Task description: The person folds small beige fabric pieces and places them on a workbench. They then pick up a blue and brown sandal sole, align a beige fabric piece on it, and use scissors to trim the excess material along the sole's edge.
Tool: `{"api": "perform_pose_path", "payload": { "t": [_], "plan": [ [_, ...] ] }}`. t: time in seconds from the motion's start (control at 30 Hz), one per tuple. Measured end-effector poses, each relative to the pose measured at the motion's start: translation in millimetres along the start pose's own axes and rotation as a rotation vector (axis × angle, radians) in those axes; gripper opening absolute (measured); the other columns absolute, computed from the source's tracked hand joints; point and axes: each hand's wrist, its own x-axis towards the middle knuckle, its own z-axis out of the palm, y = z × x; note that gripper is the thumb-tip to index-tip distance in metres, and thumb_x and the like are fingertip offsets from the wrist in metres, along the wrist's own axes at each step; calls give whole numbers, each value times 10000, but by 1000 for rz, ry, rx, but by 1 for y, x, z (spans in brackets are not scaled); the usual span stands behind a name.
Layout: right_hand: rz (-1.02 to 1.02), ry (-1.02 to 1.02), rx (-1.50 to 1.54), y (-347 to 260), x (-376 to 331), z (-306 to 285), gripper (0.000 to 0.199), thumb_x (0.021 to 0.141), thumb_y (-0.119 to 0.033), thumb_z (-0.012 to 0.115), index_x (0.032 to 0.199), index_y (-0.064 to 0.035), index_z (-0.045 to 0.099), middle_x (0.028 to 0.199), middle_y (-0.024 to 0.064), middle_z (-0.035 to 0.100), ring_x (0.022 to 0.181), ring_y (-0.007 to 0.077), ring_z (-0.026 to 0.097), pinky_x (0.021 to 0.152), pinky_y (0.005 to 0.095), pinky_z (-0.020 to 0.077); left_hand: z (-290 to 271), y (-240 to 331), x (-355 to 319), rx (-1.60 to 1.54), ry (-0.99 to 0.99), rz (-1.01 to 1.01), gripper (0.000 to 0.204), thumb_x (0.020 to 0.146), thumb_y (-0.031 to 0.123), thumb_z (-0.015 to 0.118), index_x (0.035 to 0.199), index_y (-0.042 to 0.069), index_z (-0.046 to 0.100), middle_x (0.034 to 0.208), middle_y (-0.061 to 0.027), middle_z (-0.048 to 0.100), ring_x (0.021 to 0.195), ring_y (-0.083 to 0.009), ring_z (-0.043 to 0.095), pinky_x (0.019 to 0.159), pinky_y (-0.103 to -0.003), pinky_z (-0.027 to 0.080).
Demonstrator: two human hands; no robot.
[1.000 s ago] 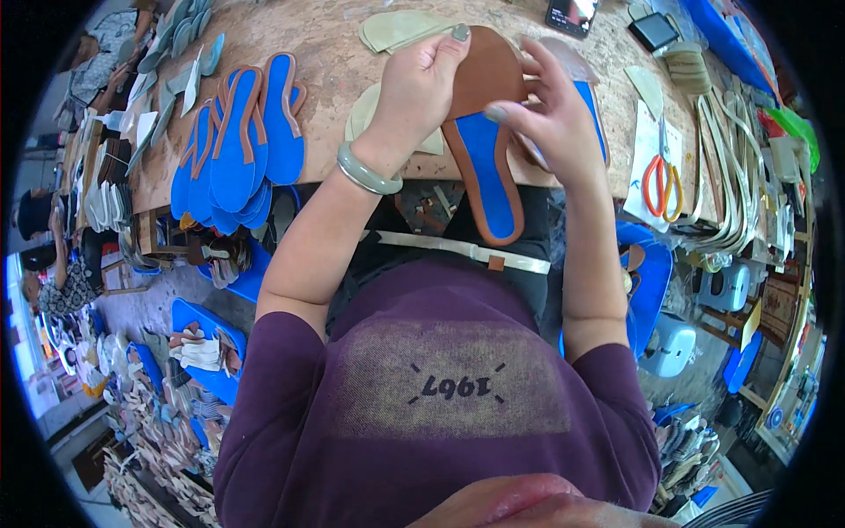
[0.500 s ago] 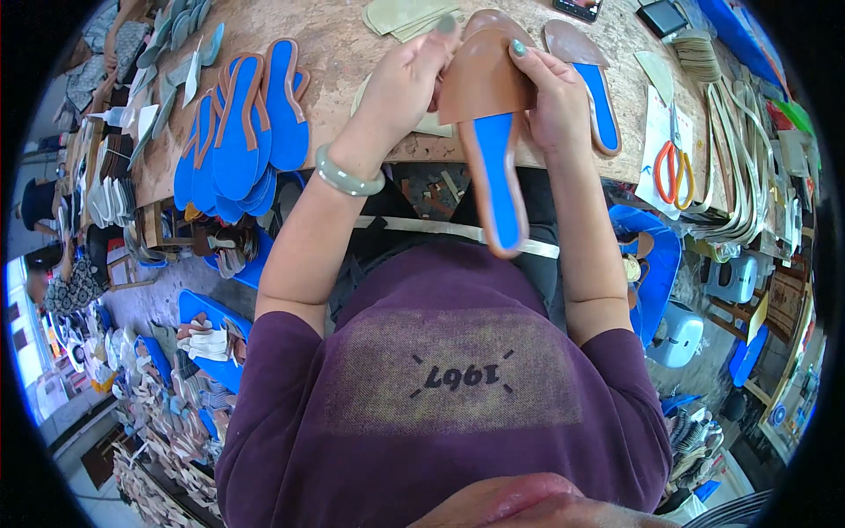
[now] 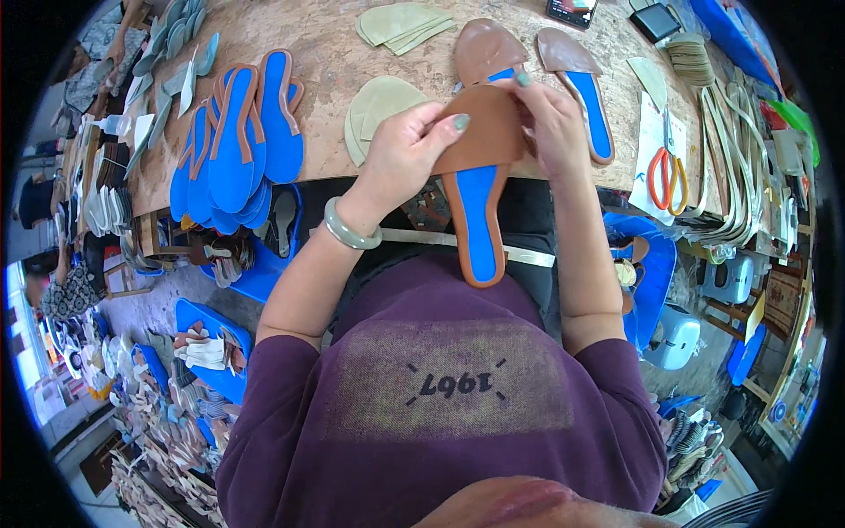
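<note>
Between my two hands, just off the table's near edge, is a slipper upper (image 3: 482,132) of smooth brown leather on a blue insole with a brown rim, its heel end toward me. My left hand (image 3: 409,145) grips the upper's left side, thumb on top and fingers hidden beneath. On the other side, my right hand (image 3: 553,123) is closed on the upper's right edge, thumb near the toe. Beyond them lie two similar brown-and-blue slippers (image 3: 489,51), (image 3: 572,55) on the table. Pale green leather pieces (image 3: 387,101) lie beside my left hand.
Blue insoles with brown edging (image 3: 233,150) are piled at the left of the worktable (image 3: 326,53). Orange-and-yellow-handled scissors (image 3: 667,172) lie on paper at the right, by hanging pale strips (image 3: 731,158). A phone (image 3: 572,11) sits at the far edge. Blue bins (image 3: 651,255) stand below.
Both hands have come nearer to me with the slipper, its heel end swinging left. My left thumb has moved down onto the upper. The slipper behind now shows more fully.
</note>
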Motion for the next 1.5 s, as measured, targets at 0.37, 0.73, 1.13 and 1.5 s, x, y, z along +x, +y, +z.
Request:
{"api": "perform_pose_path", "payload": {
  "t": [0.37, 0.73, 1.13, 1.5],
  "plan": [
    [-391, 264, -842, 28, -27, -30, 428, 768, -160, 752, 1157, -22, 640, 1176, 175, 624, 1113, 326, 589, 955, 391, 461, -30, -12, 28, -144, 185, -75, 320, 970, 234, 588, 1098, -57, 625, 928, -65, 689, 819, -95, 632, 735, -249, 503],
    [-650, 258, -688, -14, -65, 3, 432, 752, -133, 781, 1145, -22, 642, 1222, 187, 580, 1125, 333, 579, 949, 394, 464, 49, 39, 41, -353, -10, 358, 470, 969, 260, 586, 1318, -30, 464, 1210, -161, 609, 1082, -156, 591, 874, -320, 500],
    [-716, 237, -502, -45, -20, 37, 147, 795, -89, 717, 898, -12, 647, 784, 83, 617, 641, 203, 611, 580, 295, 487, 53, 36, 12, 103, 208, 270, 333, 966, 57, 527, 1290, 9, 468, 1095, -93, 632, 961, -140, 634, 819, -285, 524],
    [-185, 72, 638, -14, -17, 15, 53, 912, -100, 612, 937, -54, 621, 892, 64, 693, 780, 127, 677, 628, 236, 518, 46, 41, 7, -568, 46, 121, 342, 962, 30, 499, 1300, 15, 451, 1143, -81, 609, 1006, -143, 624, 890, -310, 525]
  ]
}}
